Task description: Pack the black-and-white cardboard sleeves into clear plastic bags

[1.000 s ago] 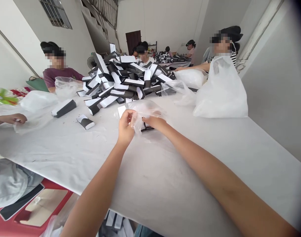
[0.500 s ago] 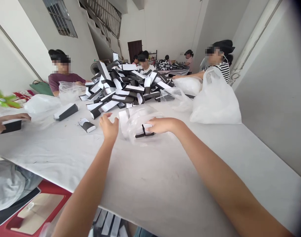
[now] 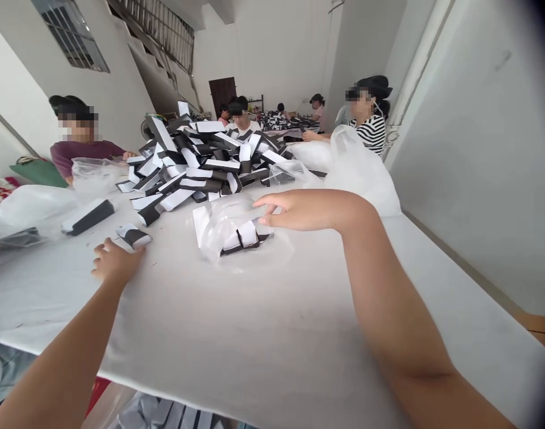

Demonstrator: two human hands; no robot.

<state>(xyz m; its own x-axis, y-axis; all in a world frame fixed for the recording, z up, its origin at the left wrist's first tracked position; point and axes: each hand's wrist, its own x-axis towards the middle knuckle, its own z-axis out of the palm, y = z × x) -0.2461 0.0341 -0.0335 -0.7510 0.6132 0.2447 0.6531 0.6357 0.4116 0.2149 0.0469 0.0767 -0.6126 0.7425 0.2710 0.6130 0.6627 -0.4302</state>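
My left hand (image 3: 115, 260) is low over the table with its fingers apart, right beside a small black-and-white folded paper piece (image 3: 134, 236); whether it touches the piece I cannot tell. Above a clear plastic bag (image 3: 214, 229) hovers my right hand (image 3: 294, 210), thumb and fingers spread, nothing visibly held. At the bag's near side sit black-and-white paper pieces (image 3: 245, 236) with a dark band across them. Another white piece (image 3: 201, 225) shows at the bag's left end.
A large heap of black-and-white folded pieces (image 3: 201, 164) rises behind the bag. One longer piece (image 3: 89, 217) lies at left. A full white plastic bag (image 3: 361, 173) stands at right. Co-workers sit around the white-covered table (image 3: 263, 333), one in a striped top (image 3: 371, 132).
My left hand has moved left, from beside the bag to the small paper piece. My right hand has let go of the banded pieces and lifted. The view has shifted right.
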